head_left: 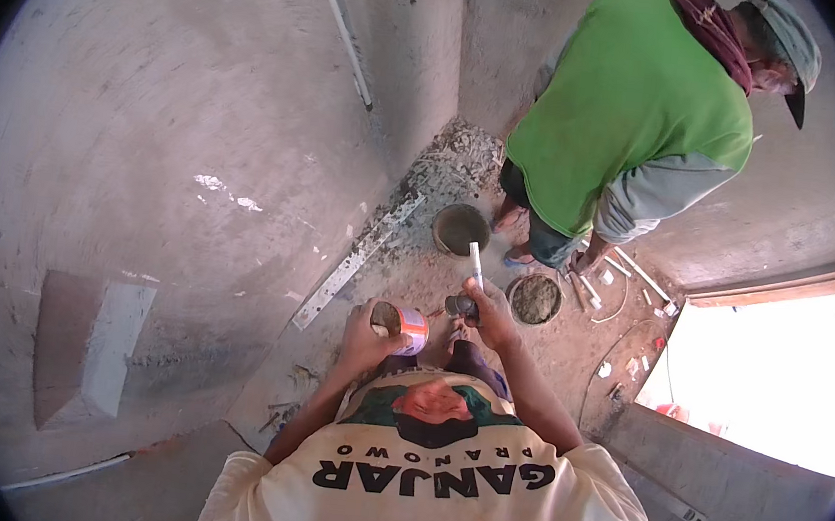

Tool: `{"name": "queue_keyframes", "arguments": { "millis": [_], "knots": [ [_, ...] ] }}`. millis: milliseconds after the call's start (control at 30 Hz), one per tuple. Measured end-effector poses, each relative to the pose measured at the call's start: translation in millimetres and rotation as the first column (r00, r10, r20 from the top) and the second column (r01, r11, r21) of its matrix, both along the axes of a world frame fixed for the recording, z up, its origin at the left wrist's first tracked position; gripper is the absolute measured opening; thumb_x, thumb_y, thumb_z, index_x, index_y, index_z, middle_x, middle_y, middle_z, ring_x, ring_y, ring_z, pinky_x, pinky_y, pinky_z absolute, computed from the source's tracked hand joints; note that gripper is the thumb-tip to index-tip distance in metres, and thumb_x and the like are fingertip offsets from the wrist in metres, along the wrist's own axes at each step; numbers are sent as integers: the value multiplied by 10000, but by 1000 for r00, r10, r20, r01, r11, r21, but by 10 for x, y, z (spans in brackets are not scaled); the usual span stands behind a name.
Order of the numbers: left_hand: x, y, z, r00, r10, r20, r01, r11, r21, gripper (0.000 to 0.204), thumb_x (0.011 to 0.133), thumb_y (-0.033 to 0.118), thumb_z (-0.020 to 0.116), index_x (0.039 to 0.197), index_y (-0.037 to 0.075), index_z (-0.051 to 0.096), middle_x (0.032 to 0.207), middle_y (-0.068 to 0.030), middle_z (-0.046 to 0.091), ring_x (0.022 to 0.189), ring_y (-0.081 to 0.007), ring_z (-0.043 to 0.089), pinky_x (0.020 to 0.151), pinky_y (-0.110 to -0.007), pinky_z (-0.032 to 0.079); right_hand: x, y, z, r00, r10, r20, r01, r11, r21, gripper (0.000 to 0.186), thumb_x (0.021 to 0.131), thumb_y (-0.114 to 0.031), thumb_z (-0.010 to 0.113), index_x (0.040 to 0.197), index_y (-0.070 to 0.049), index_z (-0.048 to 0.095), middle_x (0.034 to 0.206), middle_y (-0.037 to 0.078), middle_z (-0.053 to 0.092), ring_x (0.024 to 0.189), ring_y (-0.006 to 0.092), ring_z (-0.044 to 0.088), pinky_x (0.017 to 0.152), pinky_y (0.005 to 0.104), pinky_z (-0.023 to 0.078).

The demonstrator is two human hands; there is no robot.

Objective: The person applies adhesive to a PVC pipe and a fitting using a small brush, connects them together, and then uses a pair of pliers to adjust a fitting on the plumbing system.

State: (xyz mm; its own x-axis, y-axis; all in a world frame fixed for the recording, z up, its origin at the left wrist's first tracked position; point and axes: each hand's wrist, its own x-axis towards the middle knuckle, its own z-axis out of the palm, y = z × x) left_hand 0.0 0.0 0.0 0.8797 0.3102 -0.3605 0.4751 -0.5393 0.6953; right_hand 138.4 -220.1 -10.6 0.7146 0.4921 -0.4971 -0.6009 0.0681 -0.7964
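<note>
My left hand (368, 334) is wrapped round an open tin can (409, 332) with an orange-banded label and grey-brown stuff inside, held tipped at waist height. My right hand (488, 313) grips a white tube (474, 259) pointing up, along with a short dark cylindrical piece (459, 306) whose kind I cannot make out. Past my hands, a bucket of grey liquid (462, 227) and a bucket of grey mortar (535, 298) stand on the floor.
A co-worker in a green top (617, 119) bends at the right back, hand (589, 257) low by white pipes (637, 277). A long board (357, 260) lies along the left wall amid rubble (452, 158). A bright opening (759, 364) and cable (589, 378) are at right.
</note>
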Motion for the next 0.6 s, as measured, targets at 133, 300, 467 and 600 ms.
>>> {"name": "queue_keyframes", "arguments": {
  "millis": [133, 300, 467, 600],
  "knots": [
    [391, -150, 33, 992, 15, 122, -26, 996, 84, 910, 578, 328, 866, 1303, -34, 452, 1197, -256, 537, 1113, -404, 523, 953, -456, 429, 430, -77, -39, 999, 45, 30, -47, 998, 53, 377, 913, -461, 608, 927, -86, 570, 725, 2, 578, 536, 72, 537, 446, 209, 413],
    [641, -247, -208, 990, 53, 130, -68, 991, 112, 923, 570, 327, 879, 1301, -35, 447, 1220, -248, 524, 1123, -397, 517, 950, -454, 429, 801, -180, -174, 998, 57, 19, -58, 998, 41, 367, 907, -435, 632, 926, -75, 564, 733, 2, 577, 534, 62, 512, 457, 202, 414],
    [788, -64, -243, 989, 49, 136, -55, 998, 41, 939, 570, 338, 883, 1312, -30, 442, 1206, -243, 527, 1131, -393, 516, 949, -449, 432, 1015, -72, -228, 999, -5, -54, 10, 996, 86, 330, 913, -425, 629, 948, -102, 570, 771, -21, 575, 594, 56, 522, 474, 199, 404],
    [991, 190, -223, 995, 23, 93, -30, 997, 69, 954, 566, 353, 881, 1321, -26, 438, 1201, -244, 528, 1132, -394, 515, 948, -448, 433, 1219, 37, -265, 987, -109, -121, 119, 990, 80, 287, 919, -407, 629, 966, -130, 571, 805, -32, 569, 630, 63, 538, 485, 197, 393]
  ]
}}
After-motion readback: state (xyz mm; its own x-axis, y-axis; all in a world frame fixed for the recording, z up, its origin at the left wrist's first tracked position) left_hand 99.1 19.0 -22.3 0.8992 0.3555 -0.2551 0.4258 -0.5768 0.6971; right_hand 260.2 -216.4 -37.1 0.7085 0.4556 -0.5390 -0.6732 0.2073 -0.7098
